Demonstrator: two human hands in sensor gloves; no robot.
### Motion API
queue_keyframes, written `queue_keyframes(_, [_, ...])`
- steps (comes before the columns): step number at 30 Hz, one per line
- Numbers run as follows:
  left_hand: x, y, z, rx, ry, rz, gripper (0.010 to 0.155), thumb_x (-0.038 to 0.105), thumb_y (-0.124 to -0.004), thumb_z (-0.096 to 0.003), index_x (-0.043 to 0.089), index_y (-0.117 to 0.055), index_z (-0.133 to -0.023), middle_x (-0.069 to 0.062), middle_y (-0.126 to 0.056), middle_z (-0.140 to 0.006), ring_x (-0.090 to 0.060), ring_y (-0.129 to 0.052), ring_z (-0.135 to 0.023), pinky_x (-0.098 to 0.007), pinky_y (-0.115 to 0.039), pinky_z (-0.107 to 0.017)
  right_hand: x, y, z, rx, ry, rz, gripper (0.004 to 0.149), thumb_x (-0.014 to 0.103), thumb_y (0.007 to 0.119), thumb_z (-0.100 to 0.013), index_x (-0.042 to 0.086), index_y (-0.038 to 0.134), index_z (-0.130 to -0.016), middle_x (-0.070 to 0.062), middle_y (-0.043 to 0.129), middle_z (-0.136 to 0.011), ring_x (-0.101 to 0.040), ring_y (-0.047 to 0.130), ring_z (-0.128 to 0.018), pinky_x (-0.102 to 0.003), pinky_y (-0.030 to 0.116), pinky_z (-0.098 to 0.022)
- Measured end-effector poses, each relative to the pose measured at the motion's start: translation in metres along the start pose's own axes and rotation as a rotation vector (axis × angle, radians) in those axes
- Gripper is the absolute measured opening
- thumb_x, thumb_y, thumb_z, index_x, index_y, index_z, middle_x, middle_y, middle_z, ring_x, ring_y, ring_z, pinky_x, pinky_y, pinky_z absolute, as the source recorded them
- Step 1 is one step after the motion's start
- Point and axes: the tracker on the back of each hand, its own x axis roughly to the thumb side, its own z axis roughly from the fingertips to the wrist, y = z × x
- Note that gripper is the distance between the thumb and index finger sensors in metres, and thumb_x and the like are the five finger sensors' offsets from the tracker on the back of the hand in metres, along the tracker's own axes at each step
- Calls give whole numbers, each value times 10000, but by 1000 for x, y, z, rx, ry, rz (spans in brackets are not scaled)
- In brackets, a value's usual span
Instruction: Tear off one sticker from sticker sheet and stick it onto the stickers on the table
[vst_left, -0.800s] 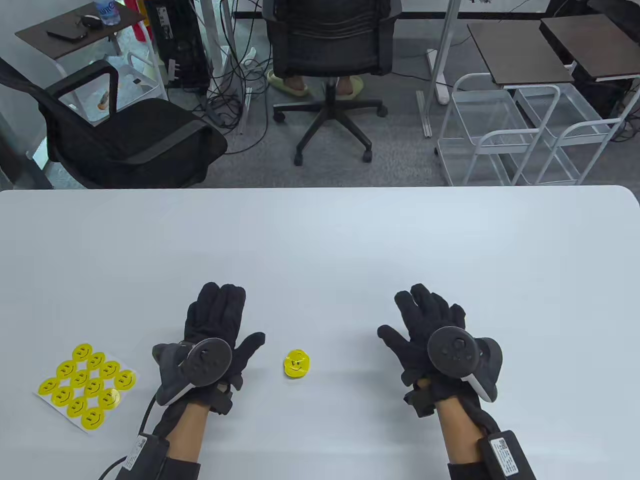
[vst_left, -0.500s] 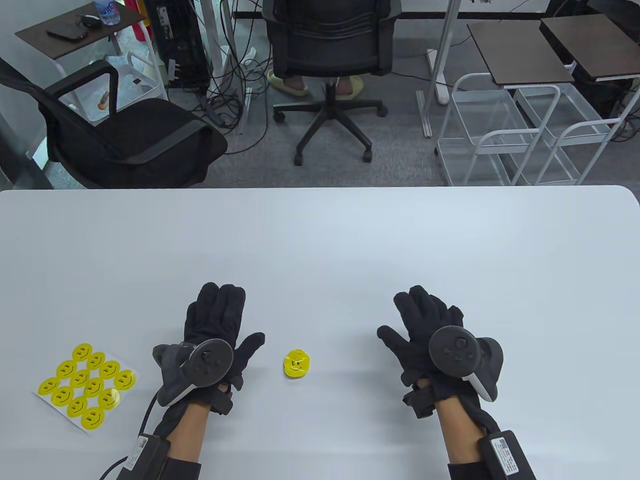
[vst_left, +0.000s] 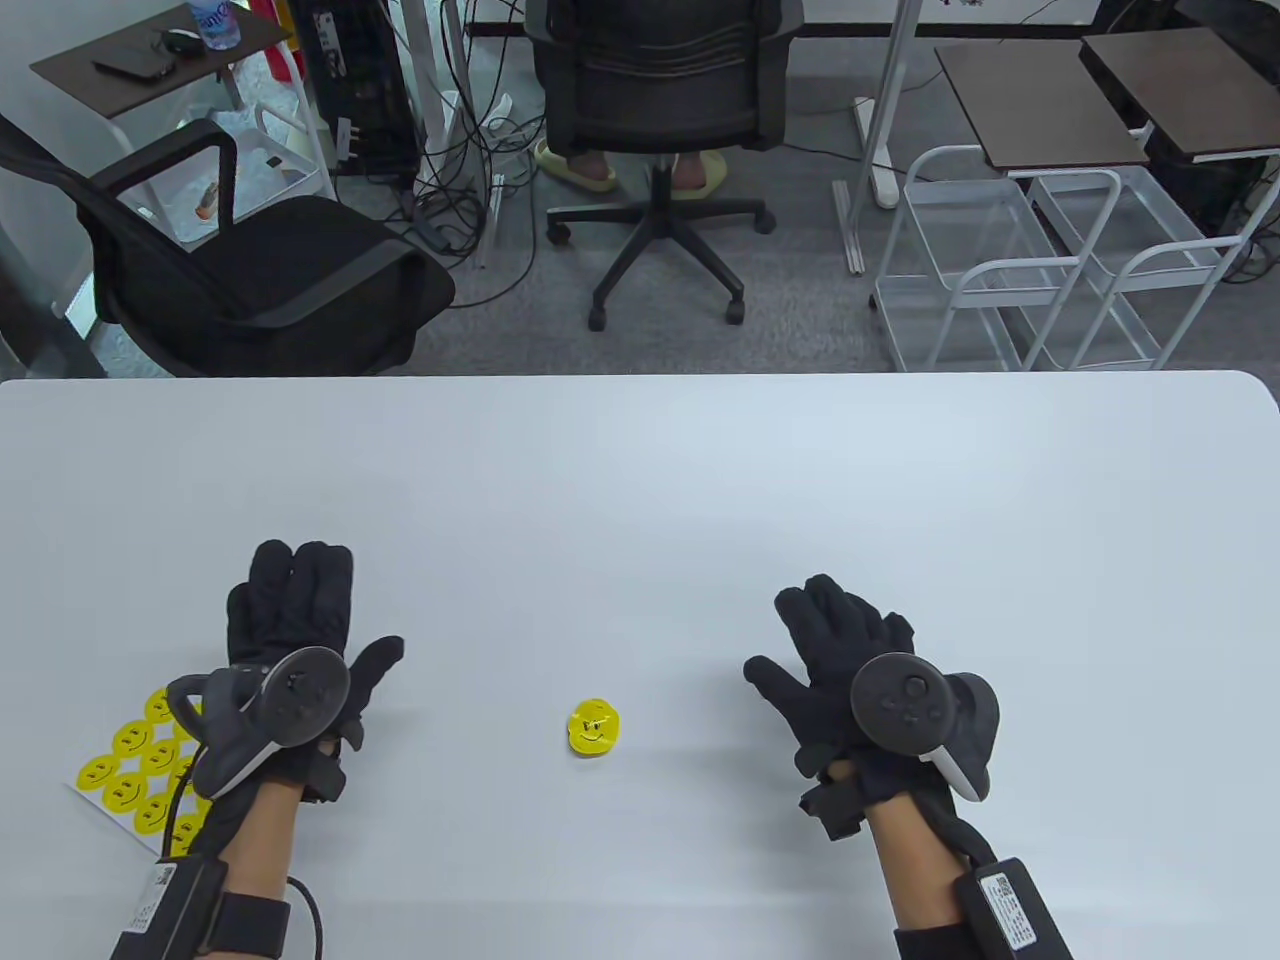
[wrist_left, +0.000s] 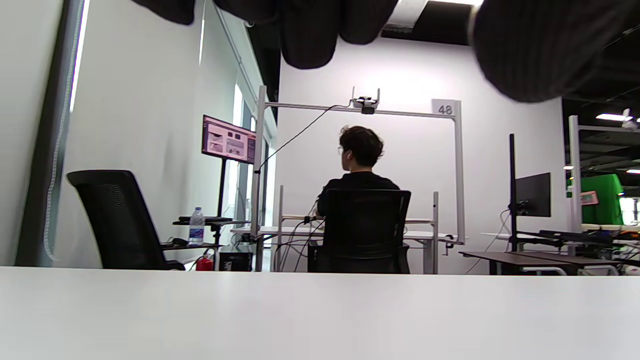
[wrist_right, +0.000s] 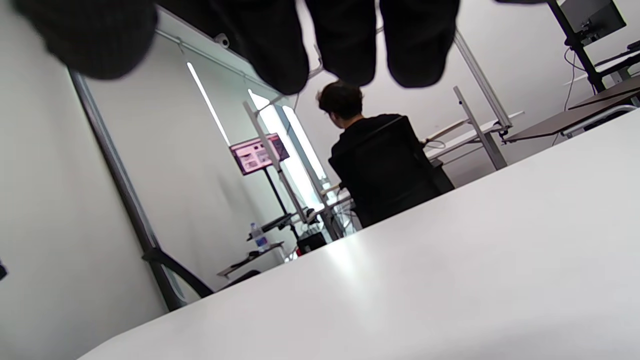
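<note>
The sticker sheet (vst_left: 130, 765) lay flat near the front left corner of the desk (vst_left: 640, 480), and the wrist and tracker of the left hand (vst_left: 290, 660) covered part of it. That hand was released, with its fingers straight and nothing in it. The right hand (vst_left: 850, 670) was also released and empty, near the front edge on the right. Between the two hands, apart from both, sat the little pile of yellow stickers (vst_left: 594, 727) stuck on the desk. The sheet looked very light, thin and bendy, so it would likely slide or lift if pulled. It seemed best to press the white paper down with one hand. The other hand could then pick at the round rim of one sticker and peel it slowly, since it may curl and cling to the glove.
</note>
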Motion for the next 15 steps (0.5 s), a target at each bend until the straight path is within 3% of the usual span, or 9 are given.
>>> queue_keyframes(4, [-34, -4, 3, -62, 62, -18, 969, 649, -790, -433, 201, -313, -1147, -97, -387, -1235, -399, -243, -1133, -624, -384, -787, 3, 4, 0, 20, -13, 1, 764, 616, 692, -471, 152, 645, -1076, -238, 602, -1150, -588, 595, -997, -822, 376, -656])
queue_keyframes(15, [-107, -46, 25, -451, 242, 38, 1040, 627, -826, -415, 156, -247, -1140, -150, -302, -1229, -478, -233, -1108, -628, -392, -780, 3, 12, -1, 69, -16, -14, 769, 616, 686, -473, 140, 643, -1075, -251, 596, -1147, -596, 605, -984, -832, 380, -643])
